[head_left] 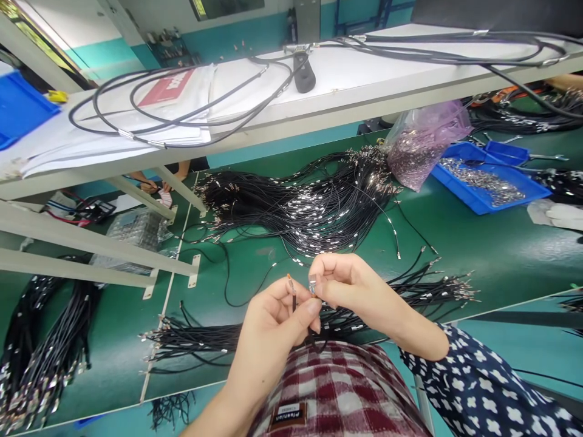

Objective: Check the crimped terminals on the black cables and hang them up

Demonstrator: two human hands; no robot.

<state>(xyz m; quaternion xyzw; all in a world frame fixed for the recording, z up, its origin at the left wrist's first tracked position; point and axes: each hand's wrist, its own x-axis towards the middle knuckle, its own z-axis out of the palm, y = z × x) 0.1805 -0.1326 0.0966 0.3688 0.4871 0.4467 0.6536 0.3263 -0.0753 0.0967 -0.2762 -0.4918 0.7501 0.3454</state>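
Observation:
Close to the front edge of the green bench, my left hand (pixel 276 318) pinches the end of a black cable (pixel 294 299), whose tip is stripped to copper colour. My right hand (pixel 344 280) is closed on a small silver metal terminal (pixel 312 286), held just beside that cable end. The fingertips of both hands nearly meet. Under my hands lies a bundle of black cables (pixel 195 337), partly hidden by them. Beyond it spreads a larger pile of black cables (pixel 314 206) with many silver sleeves.
A blue tray (pixel 483 203) of small metal parts and a clear bag (pixel 416 145) stand at the right. Above the bench runs a white shelf (pixel 364 91) with looped cables and a black-handled tool (pixel 303 73). Shelf legs (pixel 177 191) and more cables (pixel 50 328) are left. Another person's hands (pixel 148 182) show behind.

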